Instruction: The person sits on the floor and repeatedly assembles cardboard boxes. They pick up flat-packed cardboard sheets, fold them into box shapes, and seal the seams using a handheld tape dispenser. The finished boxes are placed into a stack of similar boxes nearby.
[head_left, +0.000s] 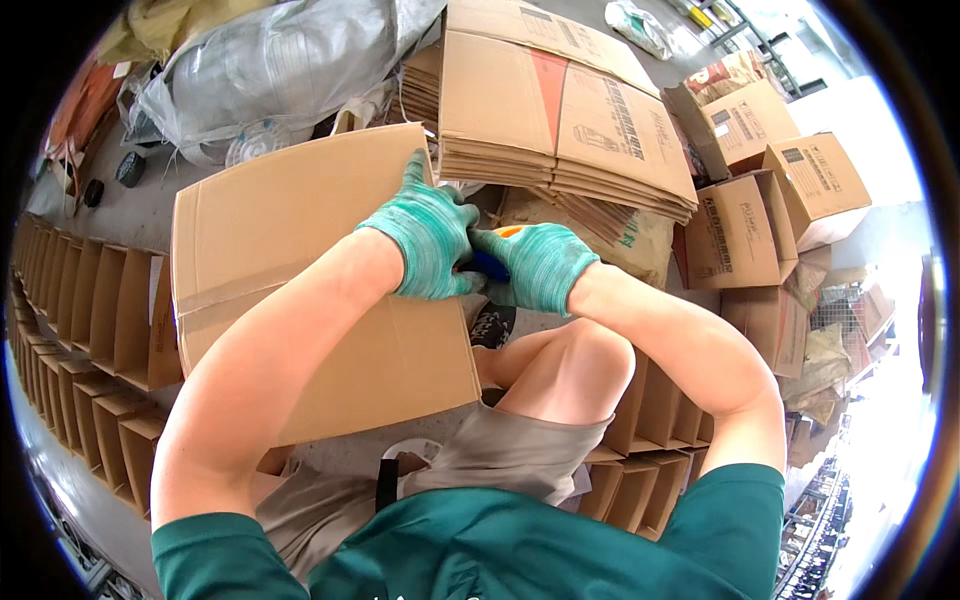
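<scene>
A brown cardboard box [280,240] stands in front of me at left, with a crease across its broad face. My left hand [425,240], in a green knit glove, is closed at the box's right edge, its index finger lying along that edge. My right hand [540,268], gloved the same way, is closed beside it and touches or nearly touches the left fingers. A dark blue object [488,265] shows between the two hands, mostly hidden in the right one; its kind does not show.
A stack of flattened cartons [560,100] lies just beyond my hands. Rows of upright open boxes [95,310] line the left, and more open boxes [640,480] stand at my right. Loose cartons [740,230] are piled farther right. A clear plastic-wrapped bundle [280,75] lies at the back left.
</scene>
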